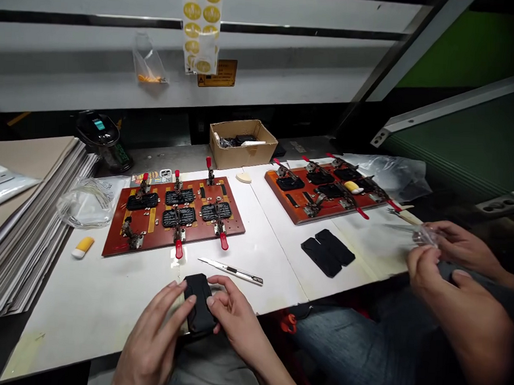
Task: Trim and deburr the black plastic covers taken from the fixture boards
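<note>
A flat black plate with angled corners (199, 303) is held between my two hands at the table's near edge. My left hand (155, 324) grips its left side, with fingers resting on its face. On the opposite side, my right hand (234, 313) pinches the edge between thumb and fingers. Just beyond lies a silver utility knife (232, 271), its blade pointing left. Farther back is a reddish-brown fixture board (153, 239), which carries several ribbed black parts under red-handled toggle clamps.
To my right, a co-worker's hands (445, 263) hold a clear plastic piece. Near them are two black plates (327, 252) and a second clamp board (277, 199). A cardboard box (241, 156) stands behind. Stacked sheets (45, 246), a plastic bag (88, 202) and a yellow-white eraser-like block (83, 247) lie left.
</note>
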Demonstrator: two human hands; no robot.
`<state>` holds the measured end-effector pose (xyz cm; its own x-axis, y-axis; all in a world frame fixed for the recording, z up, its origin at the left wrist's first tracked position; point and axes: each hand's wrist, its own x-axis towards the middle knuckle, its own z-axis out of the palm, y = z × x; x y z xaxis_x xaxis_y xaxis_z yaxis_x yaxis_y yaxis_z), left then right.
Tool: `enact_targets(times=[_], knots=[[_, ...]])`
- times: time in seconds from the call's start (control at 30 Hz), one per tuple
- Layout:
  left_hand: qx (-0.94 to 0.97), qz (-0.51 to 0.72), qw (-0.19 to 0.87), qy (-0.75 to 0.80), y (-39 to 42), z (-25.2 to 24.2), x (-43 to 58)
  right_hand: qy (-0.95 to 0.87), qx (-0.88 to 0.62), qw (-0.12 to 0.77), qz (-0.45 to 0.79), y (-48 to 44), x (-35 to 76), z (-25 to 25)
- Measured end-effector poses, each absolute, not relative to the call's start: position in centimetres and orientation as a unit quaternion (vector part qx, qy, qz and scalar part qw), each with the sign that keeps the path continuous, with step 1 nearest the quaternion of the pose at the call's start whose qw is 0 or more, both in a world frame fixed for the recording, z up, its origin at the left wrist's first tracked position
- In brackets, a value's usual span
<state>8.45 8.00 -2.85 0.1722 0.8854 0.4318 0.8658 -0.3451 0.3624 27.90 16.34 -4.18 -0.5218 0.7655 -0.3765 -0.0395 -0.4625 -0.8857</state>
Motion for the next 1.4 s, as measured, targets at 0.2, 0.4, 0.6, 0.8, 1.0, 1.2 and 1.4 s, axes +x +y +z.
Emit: enact_targets(times=[0.2, 0.4, 0.6, 0.8, 1.0, 1.2, 1.4], knots=[[0.606, 0.305, 0.095, 0.729, 4.1, -3.5, 3.3, -0.643, -0.48, 0.194, 0.564, 16.6, 23.2, -3.3], [0.496, 0.289, 0.044, 0.818, 5.0, -2.8, -3.1, -0.784, -0.564, 0.045, 0.256, 15.3, 22.3, -2.8], [0.455, 0.249, -0.017, 0.855, 12.0, -2.9, -9.8, -0.807, -0.537, 0.067, 0.236, 14.6, 22.3, -2.7], [0.433, 0.248, 0.031, 0.866, 14.8, -4.0, -13.1, -0.808, -0.539, 0.06, 0.231, 14.1, 24.1, -2.1], [0.457, 0.342, 0.203, 0.795, 7.5, -2.0, -6.3, -0.721, -0.478, 0.111, 0.489, 12.4, 25.3, -1.2], [0.62, 0.355, 0.342, 0.61, 1.6, -4.1, 6.9, -0.566, -0.367, 0.113, 0.729, 9.5, 23.7, -3.2], [0.672, 0.275, 0.242, 0.643, 4.9, -4.3, 5.7, -0.588, -0.537, 0.204, 0.569, 12.4, 26.8, -4.5]])
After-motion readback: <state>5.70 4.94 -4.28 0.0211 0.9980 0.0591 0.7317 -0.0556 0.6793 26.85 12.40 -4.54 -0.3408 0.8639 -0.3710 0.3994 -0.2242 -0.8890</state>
